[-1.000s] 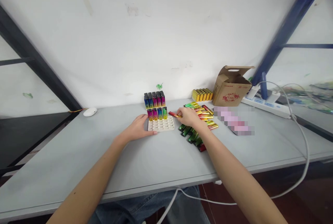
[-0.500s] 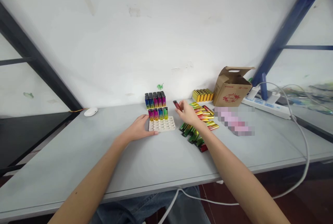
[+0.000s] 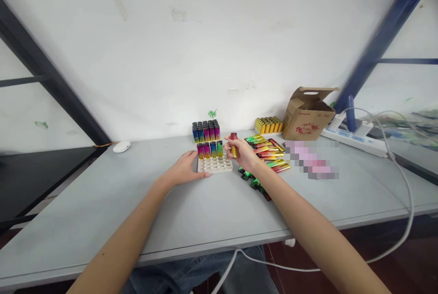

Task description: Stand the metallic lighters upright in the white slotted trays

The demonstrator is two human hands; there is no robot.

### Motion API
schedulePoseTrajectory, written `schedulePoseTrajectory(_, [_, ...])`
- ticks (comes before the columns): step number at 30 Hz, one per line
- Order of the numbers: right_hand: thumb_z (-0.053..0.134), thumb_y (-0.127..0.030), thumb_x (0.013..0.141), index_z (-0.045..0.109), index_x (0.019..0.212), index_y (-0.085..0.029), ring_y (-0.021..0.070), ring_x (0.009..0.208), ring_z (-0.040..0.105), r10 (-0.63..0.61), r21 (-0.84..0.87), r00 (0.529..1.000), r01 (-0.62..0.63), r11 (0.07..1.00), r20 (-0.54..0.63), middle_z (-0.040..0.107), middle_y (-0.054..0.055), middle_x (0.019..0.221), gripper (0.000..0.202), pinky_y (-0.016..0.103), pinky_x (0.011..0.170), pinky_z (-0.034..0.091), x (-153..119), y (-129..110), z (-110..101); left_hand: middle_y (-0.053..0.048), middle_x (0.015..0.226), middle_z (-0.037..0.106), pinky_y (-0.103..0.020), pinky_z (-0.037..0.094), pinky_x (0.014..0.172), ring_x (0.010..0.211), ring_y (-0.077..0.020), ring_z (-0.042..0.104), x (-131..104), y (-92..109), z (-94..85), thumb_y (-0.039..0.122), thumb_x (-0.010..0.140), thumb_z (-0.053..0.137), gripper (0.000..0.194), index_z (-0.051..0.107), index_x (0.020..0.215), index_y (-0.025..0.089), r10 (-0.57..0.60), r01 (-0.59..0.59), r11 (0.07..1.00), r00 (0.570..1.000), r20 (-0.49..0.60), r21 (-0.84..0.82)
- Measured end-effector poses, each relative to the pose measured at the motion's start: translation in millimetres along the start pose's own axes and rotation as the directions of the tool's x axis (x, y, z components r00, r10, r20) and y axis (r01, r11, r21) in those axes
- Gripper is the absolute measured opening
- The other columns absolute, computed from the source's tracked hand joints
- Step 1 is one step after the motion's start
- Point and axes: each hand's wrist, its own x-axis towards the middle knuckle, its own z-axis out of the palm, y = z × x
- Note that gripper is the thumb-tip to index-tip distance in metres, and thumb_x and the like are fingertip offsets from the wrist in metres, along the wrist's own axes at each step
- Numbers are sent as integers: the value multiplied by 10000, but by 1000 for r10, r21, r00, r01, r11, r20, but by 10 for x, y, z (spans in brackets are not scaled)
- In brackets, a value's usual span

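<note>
A white tray with rows of holes [image 3: 215, 165] lies at the middle of the table. Along its back row stand several lighters [image 3: 206, 150], pink, blue and green over yellow. My left hand [image 3: 186, 167] rests at the tray's left side, thumb along the front edge, fingers apart. Upright in my right hand [image 3: 241, 152] is a red and gold lighter [image 3: 234, 148], close to the tray's back right corner. Right of the tray, partly behind my right forearm, lie loose lighters [image 3: 270, 153] in green, gold and red.
Against the wall stand a block of blue and pink lighters [image 3: 205, 131] and a tray of yellow ones [image 3: 268, 125]. An open cardboard box [image 3: 308, 116], a power strip [image 3: 359, 142] and a blurred pink item [image 3: 310, 159] are on the right. A white mouse [image 3: 122, 147] sits far left.
The red lighter has been turned from tilted to upright in my right hand and is slightly lower. My left hand stays at the tray. The whole view has shifted slightly.
</note>
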Motion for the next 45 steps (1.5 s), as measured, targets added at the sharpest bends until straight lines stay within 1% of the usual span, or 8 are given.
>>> schedulePoseTrajectory(6, [682,-283,732,543,967,-239,84,582,451,-64,30,997,63,998,42,495,-63,698,277,215,547,364,-5,66,24,-100,1367,532,-485,425,1032,1293,-363,454,-5,5,-2,716,678,652,856,453,1373,257,0,0,1000,1000,-17,-5])
schedulePoseTrajectory(11, [599,-448,810,539,898,-229,65,430,193,149,65,978,-160,985,148,274,-101,563,244,200,423,174,-1,86,24,-93,1369,541,-489,433,1024,1288,-367,464,-10,13,-9,717,683,645,840,460,1366,264,-1,1,1000,1000,-17,-8])
schedulePoseTrajectory(15, [416,-583,881,499,783,-213,85,436,187,187,144,966,-214,966,180,246,-84,556,391,210,431,221,-20,67,64,-91,1366,541,-481,429,1030,1299,-366,454,-4,-3,4,723,685,637,844,453,1367,263,4,-4,1000,1000,-12,3])
schedulePoseTrajectory(19, [342,-492,908,407,674,-216,111,485,305,113,177,983,-138,974,145,285,-52,570,368,227,509,337,-3,68,91,-95,1388,519,-475,412,1048,1313,-359,441,-7,8,-1,723,706,621,846,429,1383,252,-1,1,1000,1000,5,17])
schedulePoseTrajectory(22, [287,-430,888,359,642,-224,124,488,297,106,169,990,-121,978,95,266,-44,572,329,240,511,350,17,63,79,-99,1393,513,-471,413,1046,1312,-359,440,-15,38,-16,726,716,609,844,421,1384,247,-9,9,1000,1000,22,25])
schedulePoseTrajectory(31, [306,-336,830,312,627,-228,103,441,125,37,200,999,-35,979,-5,181,-69,532,230,215,409,231,-29,-13,91,-107,1402,505,-468,415,1047,1317,-364,434,-19,79,-30,733,720,596,865,409,1392,221,-22,21,999,999,39,39])
schedulePoseTrajectory(39, [307,-253,783,322,648,-223,92,415,144,11,152,995,5,988,-103,189,-77,525,139,206,398,192,-35,0,212,-112,1381,527,-464,421,1045,1301,-359,455,-17,112,-36,724,720,598,860,421,1380,202,-35,33,998,999,38,46])
schedulePoseTrajectory(45, [300,-239,774,330,659,-218,89,412,178,36,143,998,-27,989,-59,228,-74,519,120,211,421,206,-36,13,231,-99,1373,538,-464,430,1036,1296,-359,462,-8,56,-13,729,708,603,855,435,1376,223,-19,18,999,1000,22,33])
